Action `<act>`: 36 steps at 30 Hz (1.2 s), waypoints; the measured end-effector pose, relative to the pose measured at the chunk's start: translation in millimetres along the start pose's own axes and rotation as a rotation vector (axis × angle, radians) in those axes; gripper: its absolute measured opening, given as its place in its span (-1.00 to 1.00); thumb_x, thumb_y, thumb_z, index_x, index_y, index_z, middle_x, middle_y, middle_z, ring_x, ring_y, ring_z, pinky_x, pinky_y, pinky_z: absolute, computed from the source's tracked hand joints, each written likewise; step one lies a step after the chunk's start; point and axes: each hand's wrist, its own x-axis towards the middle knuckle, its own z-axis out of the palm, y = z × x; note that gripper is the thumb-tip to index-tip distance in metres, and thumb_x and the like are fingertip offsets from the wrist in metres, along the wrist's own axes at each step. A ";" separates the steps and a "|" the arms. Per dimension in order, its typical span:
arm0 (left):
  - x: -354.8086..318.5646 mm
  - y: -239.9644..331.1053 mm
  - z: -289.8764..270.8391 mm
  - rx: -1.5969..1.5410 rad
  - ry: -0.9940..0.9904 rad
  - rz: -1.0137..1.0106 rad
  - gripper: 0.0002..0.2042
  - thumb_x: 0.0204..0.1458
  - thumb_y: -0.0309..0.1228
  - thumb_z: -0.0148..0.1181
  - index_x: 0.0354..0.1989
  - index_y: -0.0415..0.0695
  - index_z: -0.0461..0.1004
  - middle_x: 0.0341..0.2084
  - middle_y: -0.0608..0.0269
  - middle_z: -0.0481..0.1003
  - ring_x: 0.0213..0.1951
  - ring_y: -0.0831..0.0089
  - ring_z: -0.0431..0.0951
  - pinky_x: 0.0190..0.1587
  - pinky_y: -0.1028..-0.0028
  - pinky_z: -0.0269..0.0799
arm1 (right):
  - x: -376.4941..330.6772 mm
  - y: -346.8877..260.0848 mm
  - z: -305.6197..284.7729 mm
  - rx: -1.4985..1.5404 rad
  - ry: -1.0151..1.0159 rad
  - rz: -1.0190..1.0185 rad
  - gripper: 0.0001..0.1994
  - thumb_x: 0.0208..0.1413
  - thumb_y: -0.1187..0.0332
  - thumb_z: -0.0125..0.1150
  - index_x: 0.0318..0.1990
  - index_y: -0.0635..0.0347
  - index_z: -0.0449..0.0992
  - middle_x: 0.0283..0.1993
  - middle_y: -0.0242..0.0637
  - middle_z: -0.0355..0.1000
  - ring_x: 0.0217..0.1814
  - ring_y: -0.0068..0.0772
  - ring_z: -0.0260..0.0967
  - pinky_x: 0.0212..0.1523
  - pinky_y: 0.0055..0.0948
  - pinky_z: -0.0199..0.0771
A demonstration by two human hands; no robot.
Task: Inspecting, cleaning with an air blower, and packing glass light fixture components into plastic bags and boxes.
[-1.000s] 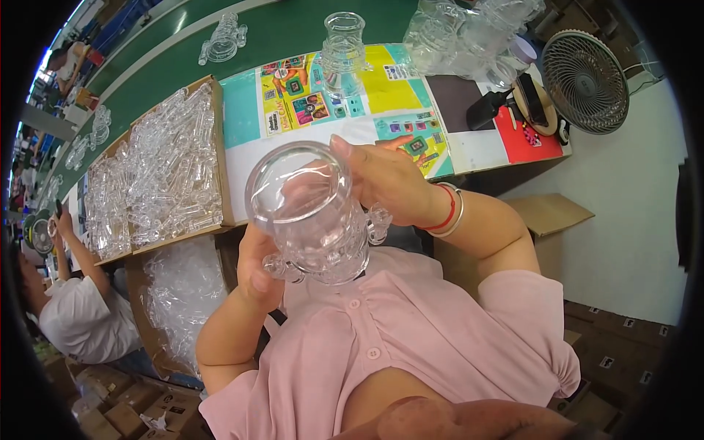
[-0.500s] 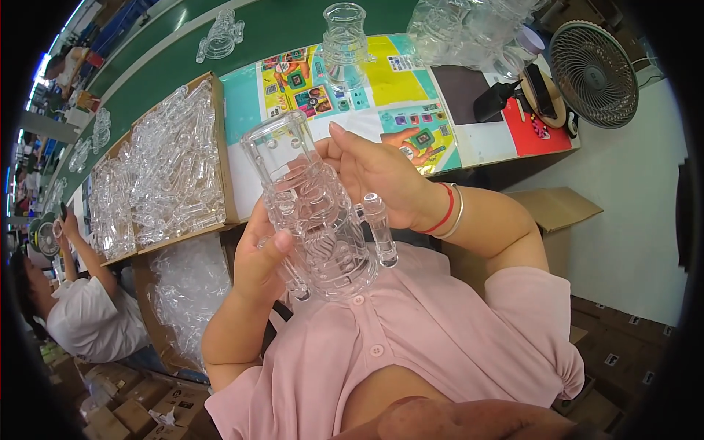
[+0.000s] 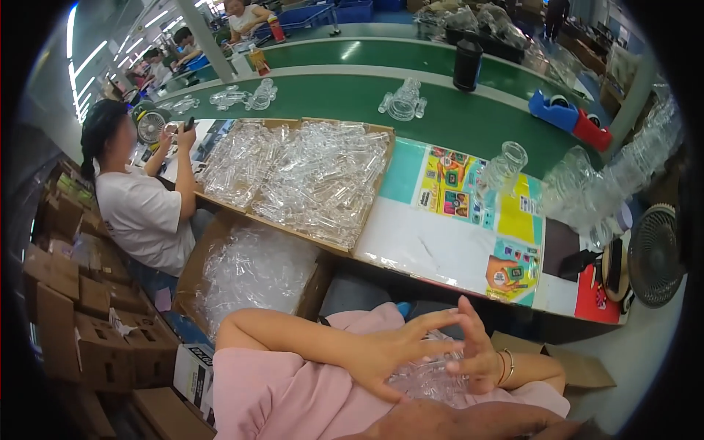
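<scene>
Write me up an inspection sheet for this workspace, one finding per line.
Surface: printed board, white, teal and yellow, before a green bench.
Job's things: clear vessel near the chest; second clear vessel upright on the board; clear parts piled in a shallow carton.
Clutter: red sheet and fan at the right end; blue tape dispenser farther back.
Grip: left hand and right hand around the first vessel; firmness unclear.
Cables: nothing seen.
Surroundings: co-worker in white at left; stacked boxes lower left.
</scene>
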 end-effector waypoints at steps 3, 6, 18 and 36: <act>8.4 14.1 -8.1 0.021 -0.091 -0.034 -0.10 -0.23 0.05 0.28 0.27 -0.09 0.03 0.26 -0.26 -0.42 0.29 -0.21 -0.36 0.22 -0.02 -0.21 | 12.2 -7.1 1.2 -0.105 0.024 -0.071 -0.42 0.21 -0.11 -0.39 -0.03 0.08 0.50 0.39 0.05 -0.34 0.42 0.23 -0.56 0.29 0.12 -0.54; 12.9 11.6 -9.8 0.070 -0.066 0.009 -0.09 -0.21 0.08 0.25 0.29 -0.09 -0.01 0.26 -0.26 -0.41 0.30 -0.21 -0.37 0.23 -0.02 -0.22 | 15.9 -9.6 2.5 -0.056 0.036 -0.007 -0.41 0.21 -0.11 -0.39 -0.02 0.12 0.49 0.39 0.06 -0.31 0.43 0.17 -0.52 0.30 0.09 -0.50; 19.8 16.0 -17.0 -0.073 -0.215 -0.050 -0.14 -0.22 -0.16 0.25 0.28 -0.17 -0.03 0.22 -0.10 0.01 0.27 -0.08 -0.07 0.22 0.08 -0.09 | 30.0 -11.7 -6.3 0.129 -0.250 0.119 -0.27 0.19 -0.16 -0.64 0.02 0.17 0.43 0.26 0.08 0.04 0.35 0.19 -0.13 0.28 0.13 -0.25; 10.2 -1.3 -7.7 -0.206 0.064 -0.226 -0.29 -0.03 0.03 0.09 0.20 -0.20 0.13 0.15 -0.02 0.16 0.22 0.07 0.11 0.21 0.19 0.00 | 30.4 -6.5 -7.8 0.185 -0.063 0.429 -0.43 0.27 0.02 -0.47 -0.01 0.25 0.43 0.19 -0.03 0.18 0.26 -0.01 0.07 0.25 -0.17 -0.01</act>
